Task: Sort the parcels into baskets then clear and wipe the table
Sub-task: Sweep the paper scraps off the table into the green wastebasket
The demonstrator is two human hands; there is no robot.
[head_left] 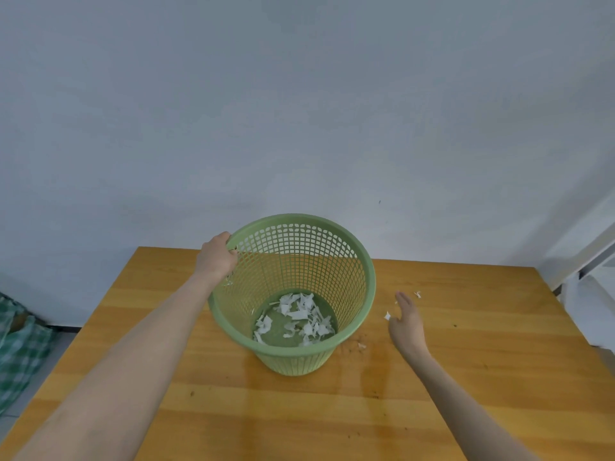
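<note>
A green mesh basket (pixel 362 281) stands on the wooden table (pixel 482 377), tilted slightly toward me. Several white paper scraps (pixel 298 319) lie on its bottom. My left hand (pixel 216 256) grips the basket's rim at its far left. My right hand (pixel 407 322) lies flat on the table just right of the basket, fingers straight and together, holding nothing. A small white scrap (pixel 387 316) sits beside its thumb and another scrap (pixel 417 294) lies just past its fingertips. Brown crumbs (pixel 357 344) are scattered by the basket's base.
A plain grey wall (pixel 299 111) stands behind the table's far edge. Green checked cloth (pixel 20 344) lies on the floor at the left. A white ledge (pixel 592 294) is at the right, beyond the table's corner.
</note>
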